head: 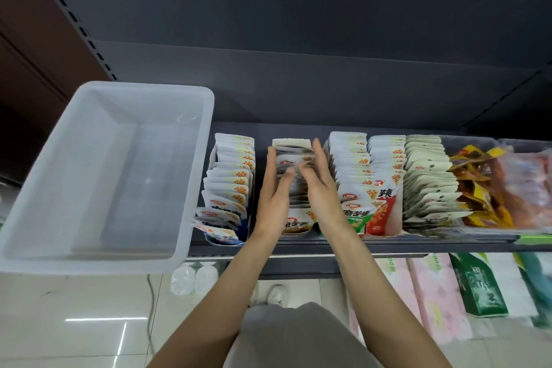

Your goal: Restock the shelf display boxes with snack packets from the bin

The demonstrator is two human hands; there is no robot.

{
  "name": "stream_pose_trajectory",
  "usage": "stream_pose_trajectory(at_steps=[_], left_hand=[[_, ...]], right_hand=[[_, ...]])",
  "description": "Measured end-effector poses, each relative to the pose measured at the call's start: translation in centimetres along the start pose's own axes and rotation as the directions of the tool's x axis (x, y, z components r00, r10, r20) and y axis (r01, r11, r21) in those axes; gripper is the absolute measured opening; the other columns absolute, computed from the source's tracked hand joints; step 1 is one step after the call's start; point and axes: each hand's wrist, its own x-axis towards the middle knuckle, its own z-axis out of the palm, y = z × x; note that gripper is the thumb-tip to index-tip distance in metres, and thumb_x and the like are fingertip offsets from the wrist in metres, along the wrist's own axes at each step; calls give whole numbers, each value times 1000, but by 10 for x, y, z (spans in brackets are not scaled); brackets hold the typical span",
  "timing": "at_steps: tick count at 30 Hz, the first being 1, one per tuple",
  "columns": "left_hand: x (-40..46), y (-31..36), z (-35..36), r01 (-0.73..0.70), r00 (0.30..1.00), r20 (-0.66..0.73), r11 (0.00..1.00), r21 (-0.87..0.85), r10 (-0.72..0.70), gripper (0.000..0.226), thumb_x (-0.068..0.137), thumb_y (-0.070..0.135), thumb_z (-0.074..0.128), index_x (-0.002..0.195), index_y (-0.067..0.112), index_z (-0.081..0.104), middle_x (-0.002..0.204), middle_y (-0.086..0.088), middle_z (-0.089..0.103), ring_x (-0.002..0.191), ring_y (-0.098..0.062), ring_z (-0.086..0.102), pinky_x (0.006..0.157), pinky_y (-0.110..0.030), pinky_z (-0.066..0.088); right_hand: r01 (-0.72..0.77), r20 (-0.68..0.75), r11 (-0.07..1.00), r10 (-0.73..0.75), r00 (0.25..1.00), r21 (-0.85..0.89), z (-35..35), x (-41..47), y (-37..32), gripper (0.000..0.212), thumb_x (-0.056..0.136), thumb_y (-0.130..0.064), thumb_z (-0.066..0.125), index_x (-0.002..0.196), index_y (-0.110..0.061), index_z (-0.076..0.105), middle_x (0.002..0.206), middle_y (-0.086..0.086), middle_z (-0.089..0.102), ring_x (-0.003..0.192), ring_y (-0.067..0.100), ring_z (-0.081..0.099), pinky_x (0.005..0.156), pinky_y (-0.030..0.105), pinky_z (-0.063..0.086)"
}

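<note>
So both hands are on the second display box (294,185) from the left, on the dark shelf (328,243). Left hand (274,188) lies along the box's left side, fingers straight and pointing far, thumb angled in over the packets. Right hand (321,185) lies along the right side, fingers also straight, thumb in toward the middle. Neither grasps anything; the palms flank the row of snack packets (297,218) standing in that box, seemingly pressing it from both sides, though motion blur makes actual contact hard to confirm.

Bin (104,170) is at the left, translucent white plastic, tilted, its near end hanging past the shelf edge; no packets visible inside.

Leftmost box (228,185) holds upright white packets with blue print, the nearest ones leaning forward. Right of the hands, touching side by side: a box with green-print packets (351,176), a box with red-print packets (386,182), then a row of pale packets (427,182) with hang holes. Further right, a clear tray (478,140) holds yellow-orange bags (475,185), and pinkish bags (528,188) at the far right, blurred.

Lower shelf on the right: pink tissue packs (439,296) and a green pack (478,287). A white shoe (276,294) on glossy tile floor (74,323).
</note>
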Motion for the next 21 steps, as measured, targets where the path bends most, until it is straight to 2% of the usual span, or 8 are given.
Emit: stream_pose_trajectory(at_steps=[3, 5, 7, 10, 13, 17, 19, 21], left_hand=[[-1, -2, -2, 15, 1000, 16, 1000, -25, -14, 55, 98, 30, 43, 144, 46, 18, 143, 24, 35, 135, -3, 32, 114, -36, 28], [-3, 1, -3, -17, 999, 37, 1000, -8, 17, 54, 99, 26, 42, 143, 47, 19, 127, 41, 38, 126, 13, 35, 108, -18, 32], [-4, 7, -1, -59, 997, 58, 998, 25, 57, 53, 100, 24, 40, 142, 47, 18, 117, 52, 35, 113, 29, 33, 93, 0, 32], [-1, 11, -1, -123, 992, 34, 992, 19, 122, 52, 100, 21, 40, 142, 43, 20, 130, 42, 32, 117, 28, 31, 91, 1, 31], [4, 9, -2, -133, 991, -19, 991, -19, 132, 51, 99, 20, 41, 143, 38, 24, 147, 24, 29, 126, 19, 30, 95, -2, 32], [10, 9, -1, -132, 987, -87, 991, 3, 132, 52, 99, 23, 43, 144, 38, 22, 153, 19, 20, 136, 8, 21, 106, -12, 23], [12, 10, 1, -75, 994, -78, 997, -30, 73, 52, 99, 25, 42, 146, 35, 22, 151, 21, 22, 130, 10, 23, 99, -8, 25], [13, 9, 1, -23, 999, -49, 998, -51, 21, 53, 99, 28, 42, 147, 34, 20, 145, 22, 27, 126, 9, 26, 93, -5, 27]], right_hand=[[-13, 3, 993, 13, 1000, 117, -2, -2, 0, 57, 98, -18, 47, 148, -33, 25, 136, -26, 37, 108, -27, 40, 89, 0, 35], [32, -33, 989, -28, 999, 146, -3, -3, 0, 56, 97, -17, 47, 148, -31, 28, 128, -32, 40, 104, -29, 41, 89, 1, 38], [85, -77, 985, -74, 994, 150, -3, -3, -2, 55, 98, -16, 48, 148, -30, 28, 128, -34, 40, 109, -28, 39, 92, 2, 36], [152, -127, 980, -135, 983, 130, -3, -2, -3, 56, 97, -13, 49, 148, -26, 28, 133, -28, 41, 116, -23, 39, 92, 3, 35], [185, -90, 982, -181, 979, 43, -2, 1, -1, 56, 95, -23, 51, 144, -35, 27, 152, -15, 29, 137, -6, 25, 111, 17, 24], [130, -66, 991, -131, 989, -15, -2, 6, 3, 58, 97, -29, 49, 146, -39, 20, 156, -18, 17, 141, -3, 14, 119, 33, 16], [80, -44, 995, -83, 996, -64, -5, 12, 1, 60, 99, -28, 46, 149, -35, 13, 156, -17, 12, 139, -6, 10, 119, 31, 14], [139, 4, 954, -143, 990, -266, -8, 18, -2, 61, 100, -32, 42, 151, -34, 7, 158, -16, 4, 140, -5, 4, 116, 24, 10]])
